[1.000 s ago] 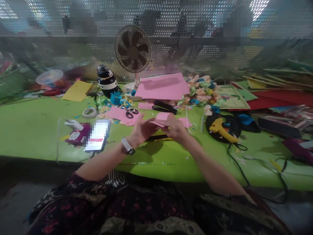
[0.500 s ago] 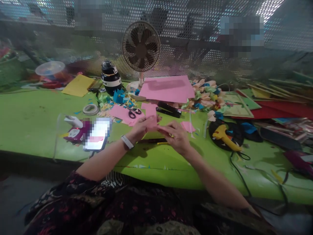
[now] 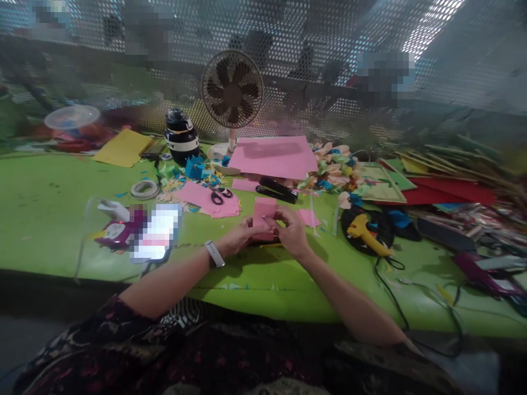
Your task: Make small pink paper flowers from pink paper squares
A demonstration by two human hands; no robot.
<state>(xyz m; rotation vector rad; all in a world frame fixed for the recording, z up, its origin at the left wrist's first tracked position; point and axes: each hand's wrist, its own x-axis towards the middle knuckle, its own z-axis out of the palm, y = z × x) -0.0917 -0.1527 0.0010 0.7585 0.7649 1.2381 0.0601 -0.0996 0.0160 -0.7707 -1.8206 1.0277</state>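
Observation:
A folded strip of pink paper [image 3: 264,209] is held between both hands above the green table [image 3: 230,282]. My left hand [image 3: 239,236], with a pale band on its wrist, grips the paper's left side. On the right edge, the fingers of my right hand [image 3: 290,230] pinch it. Just beyond the paper lies a black stapler [image 3: 276,190]. Black-handled scissors [image 3: 220,195] rest on a stack of pink paper [image 3: 201,198] to the left. A small pink piece [image 3: 308,218] lies right of my right hand. Under the hands a dark, thin object with yellow is mostly covered.
At left are a lit phone [image 3: 158,233] and a roll of tape [image 3: 145,190]. A black bottle [image 3: 181,138], a fan [image 3: 233,90] and a large pink sheet [image 3: 274,156] stand or lie behind. A yellow glue gun [image 3: 368,233] sits on a black disc at right, its cord trailing forward.
The upper end of the pink strip has been folded down, making it shorter. My right hand has moved up to the paper's side. The view has shifted slightly.

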